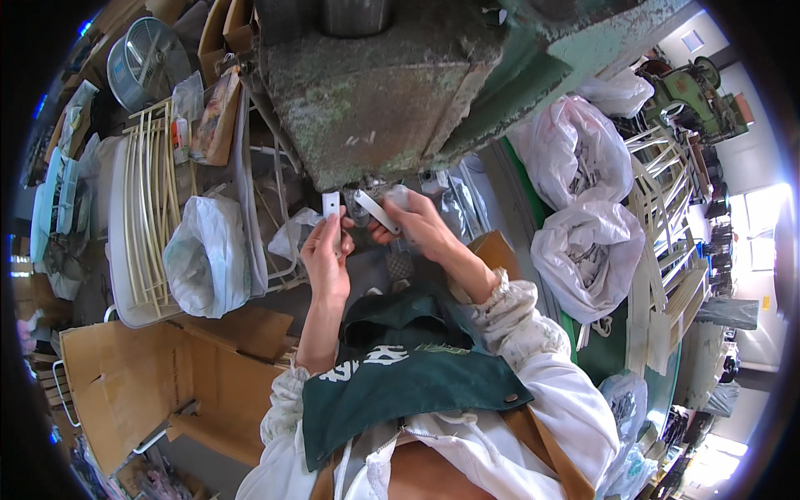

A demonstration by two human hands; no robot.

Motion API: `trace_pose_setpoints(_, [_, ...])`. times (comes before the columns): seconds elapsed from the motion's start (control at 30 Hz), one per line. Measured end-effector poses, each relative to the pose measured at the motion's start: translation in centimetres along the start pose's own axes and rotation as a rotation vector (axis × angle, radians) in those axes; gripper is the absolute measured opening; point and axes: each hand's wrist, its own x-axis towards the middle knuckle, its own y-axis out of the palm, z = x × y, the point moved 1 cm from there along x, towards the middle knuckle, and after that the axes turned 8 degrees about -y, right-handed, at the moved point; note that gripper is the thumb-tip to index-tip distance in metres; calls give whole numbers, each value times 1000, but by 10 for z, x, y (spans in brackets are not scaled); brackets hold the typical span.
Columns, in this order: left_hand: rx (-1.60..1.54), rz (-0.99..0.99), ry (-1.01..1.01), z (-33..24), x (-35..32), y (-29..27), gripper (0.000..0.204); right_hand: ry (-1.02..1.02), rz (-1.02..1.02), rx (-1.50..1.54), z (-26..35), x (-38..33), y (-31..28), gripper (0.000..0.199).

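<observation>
Just below the head of a worn green machine (383,108), both my hands are raised close together. My left hand (326,250) pinches a short flat white strip (332,205) with a small dark hole, held upright. Between the fingers of my right hand (417,223) is another flat white strip (377,212), tilted, with a hole near its end. The strips are apart from each other. Behind them, the machine's lower metal parts (360,190) are partly hidden by my fingers.
White sacks of small strips (583,258) stand at the right beside stacked long pale slats (667,308). At the left are a white bag (208,258), a bin holding curved slats (150,217) and an open cardboard box (133,383). A fan (148,62) stands far left.
</observation>
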Motion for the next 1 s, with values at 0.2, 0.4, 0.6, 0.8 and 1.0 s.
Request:
trace_pose_setpoints(0.2, [1, 52, -69, 11, 7, 0, 31, -739, 65, -1184, -79, 96, -84, 16])
trace_pose_setpoints(0.4, [46, 33, -25, 13, -8, 13, 29, -784, 199, -1206, -78, 118, -75, 16])
trace_pose_setpoints(0.6, [95, -109, 66, 15, -26, 21, 29, -750, 298, -1165, -66, 109, -73, 17])
trace_pose_setpoints(0.8, [123, -48, 176, 12, 4, 35, 20, -729, 300, -1153, -55, 108, -74, 18])
trace_pose_setpoints(1.0, [193, 66, 163, 7, 34, 25, 16, -638, 253, -1000, -34, 105, -77, 20])
